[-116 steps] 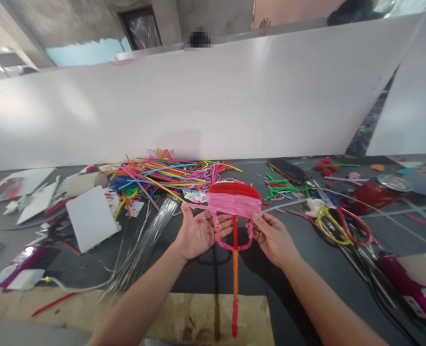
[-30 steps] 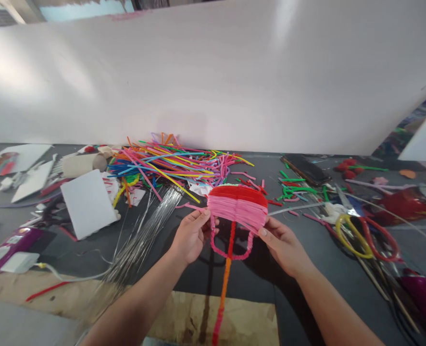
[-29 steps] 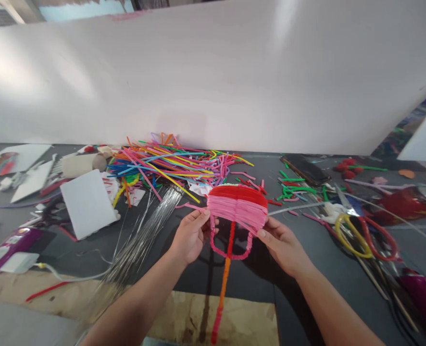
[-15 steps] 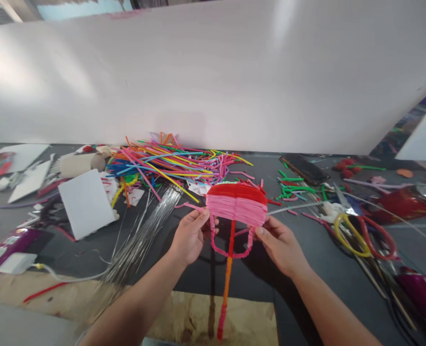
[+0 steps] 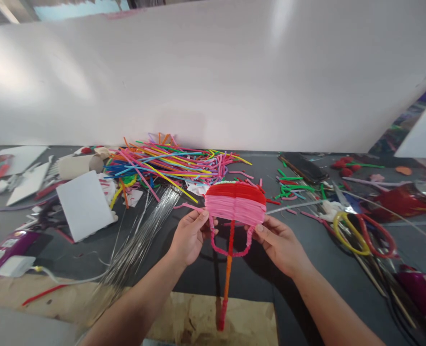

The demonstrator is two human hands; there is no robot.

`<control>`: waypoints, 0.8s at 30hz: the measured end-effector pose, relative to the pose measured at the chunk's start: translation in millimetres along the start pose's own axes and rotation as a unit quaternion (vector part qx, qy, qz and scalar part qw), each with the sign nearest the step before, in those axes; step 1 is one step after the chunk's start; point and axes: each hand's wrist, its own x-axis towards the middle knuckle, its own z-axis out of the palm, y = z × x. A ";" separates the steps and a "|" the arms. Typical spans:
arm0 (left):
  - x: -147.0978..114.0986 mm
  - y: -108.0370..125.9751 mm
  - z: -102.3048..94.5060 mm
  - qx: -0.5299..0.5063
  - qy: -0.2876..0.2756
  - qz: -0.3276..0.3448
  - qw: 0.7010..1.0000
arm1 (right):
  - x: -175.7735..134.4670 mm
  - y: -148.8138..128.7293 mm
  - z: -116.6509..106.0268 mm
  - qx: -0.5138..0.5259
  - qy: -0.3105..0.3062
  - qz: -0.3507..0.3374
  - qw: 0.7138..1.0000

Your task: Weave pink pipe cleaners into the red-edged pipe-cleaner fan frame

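Between both hands is a pipe-cleaner figure, its rounded body banded in red and pink with a pale green top edge. A pink loop curves below the body. Down from the middle runs a stem wrapped in red, orange and pink. My left hand pinches the figure's lower left corner, thumb in front. At the lower right corner, my right hand grips it the same way. A loose pink pipe cleaner end sticks out beside my left fingers.
A heap of coloured pipe cleaners lies behind the figure. Thin metal wires and a white card are to the left. To the right are green cuttings, a phone, scissors and a red can.
The stem's lower end has swung slightly up and right. Both hands keep their hold, almost unmoved, and the view has shifted a little.
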 end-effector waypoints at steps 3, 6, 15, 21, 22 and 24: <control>1.4 -1.3 -0.6 0.004 -0.005 0.002 1.000 | -0.5 -0.7 0.4 0.003 0.004 0.000 1.000; 2.1 -2.7 -1.6 0.009 -0.006 0.000 1.000 | -1.9 -1.8 2.0 0.008 0.006 0.000 1.000; 2.3 -5.1 -2.5 0.005 -0.046 -0.025 0.999 | -2.8 -4.7 3.6 0.044 0.007 0.018 0.999; 3.2 -4.9 -2.9 -0.009 -0.044 -0.028 0.999 | -3.6 -4.1 4.5 0.052 0.004 0.021 0.998; 2.3 -4.7 -2.1 -0.017 -0.051 -0.027 0.998 | -3.9 -4.1 5.3 0.053 0.005 0.020 0.998; -0.1 -5.0 -0.4 -0.031 -0.079 -0.024 0.996 | -4.6 -3.9 7.1 0.053 0.005 0.019 0.998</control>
